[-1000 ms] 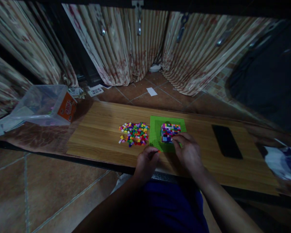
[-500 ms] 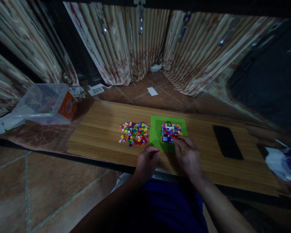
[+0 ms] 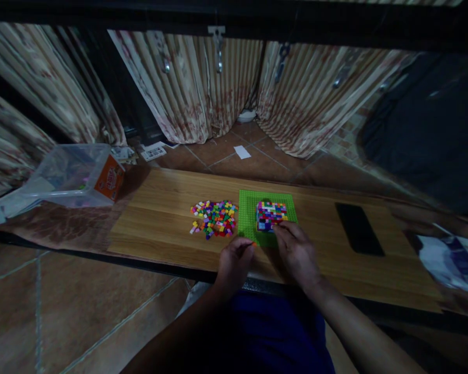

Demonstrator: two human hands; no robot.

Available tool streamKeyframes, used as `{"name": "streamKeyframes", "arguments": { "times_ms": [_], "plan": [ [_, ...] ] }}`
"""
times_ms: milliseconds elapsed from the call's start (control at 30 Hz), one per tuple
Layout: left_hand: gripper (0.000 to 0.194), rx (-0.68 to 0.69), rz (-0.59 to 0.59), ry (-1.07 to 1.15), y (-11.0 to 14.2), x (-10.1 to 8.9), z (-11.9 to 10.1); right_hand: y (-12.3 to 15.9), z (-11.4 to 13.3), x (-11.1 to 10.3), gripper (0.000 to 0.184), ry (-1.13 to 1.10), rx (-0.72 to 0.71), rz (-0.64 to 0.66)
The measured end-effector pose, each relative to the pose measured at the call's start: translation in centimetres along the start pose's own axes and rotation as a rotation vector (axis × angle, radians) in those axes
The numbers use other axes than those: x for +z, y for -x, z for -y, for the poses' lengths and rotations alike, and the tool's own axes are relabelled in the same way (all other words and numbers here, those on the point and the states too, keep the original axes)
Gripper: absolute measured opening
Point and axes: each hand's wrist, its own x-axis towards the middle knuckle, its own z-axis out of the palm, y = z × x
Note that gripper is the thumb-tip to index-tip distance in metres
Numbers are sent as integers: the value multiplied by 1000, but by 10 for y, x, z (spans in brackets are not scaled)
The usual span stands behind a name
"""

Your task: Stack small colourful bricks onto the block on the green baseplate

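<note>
A green baseplate (image 3: 247, 214) lies on a wooden board (image 3: 164, 218), with a block of many-coloured small bricks (image 3: 271, 214) built on it. My right hand (image 3: 296, 252) rests at the plate's near right corner, fingertips against the block's near side, fingers curled. My left hand (image 3: 234, 259) sits at the plate's near left corner, fingers closed in a pinch on a small orange brick (image 3: 253, 243). A heap of loose coloured bricks (image 3: 214, 217) lies just left of the plate.
A black phone (image 3: 359, 235) lies on the board to the right. A clear plastic box with an orange label (image 3: 76, 174) stands at the left. A white and blue bag (image 3: 450, 262) sits at the far right. Curtains hang behind, above a tiled floor.
The view has shifted slightly; both hands stay at the plate's near edge, with my right hand's fingers still against the block.
</note>
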Motion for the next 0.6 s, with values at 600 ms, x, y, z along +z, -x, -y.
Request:
{"name": "streamKeyframes", "arguments": {
  "times_ms": [600],
  "plan": [
    [16,75,11,101,1,-4,4,11,62,6,21,-573,343,76]
  ]
}}
